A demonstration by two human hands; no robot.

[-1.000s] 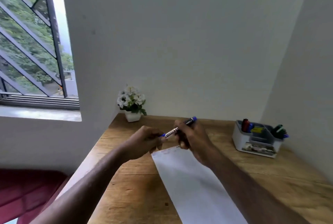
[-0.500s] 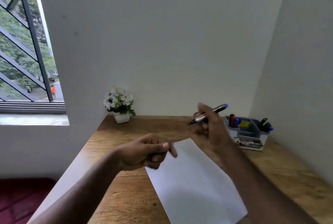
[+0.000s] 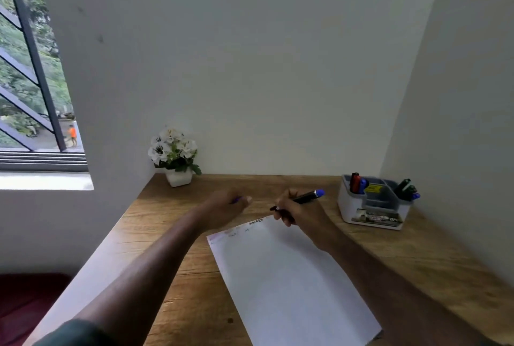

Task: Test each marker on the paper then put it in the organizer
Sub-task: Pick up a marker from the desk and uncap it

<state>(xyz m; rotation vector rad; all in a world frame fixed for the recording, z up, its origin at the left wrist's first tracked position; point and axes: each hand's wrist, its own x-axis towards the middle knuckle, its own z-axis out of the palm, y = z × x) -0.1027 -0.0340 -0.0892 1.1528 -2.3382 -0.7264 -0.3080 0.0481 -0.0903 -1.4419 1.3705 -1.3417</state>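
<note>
The right hand [image 3: 299,210] grips a marker [image 3: 303,199] in a writing hold, fingers curled round its black barrel. The bright blue end of the marker points up and toward the worktop's right rear corner, while its dark tip hangs just off the far corner of the paper [image 3: 289,281], close to it; whether tip and sheet touch cannot be told. The left hand [image 3: 225,206] is curled into a loose fist over the worktop [image 3: 172,212] just beyond the paper's far edge, with a small blue-violet piece, likely the cap [image 3: 237,200], peeping out between its fingers.

The paper is a white sheet lying askew near the worktop's middle, with faint scribbles in several colours along its far edge.

At the right rear corner stands the organizer [image 3: 372,212], white with grey compartments, holding red, blue and dark green markers upright in its end pockets. At the left rear corner sits a small white pot of white flowers [image 3: 175,156].
</note>
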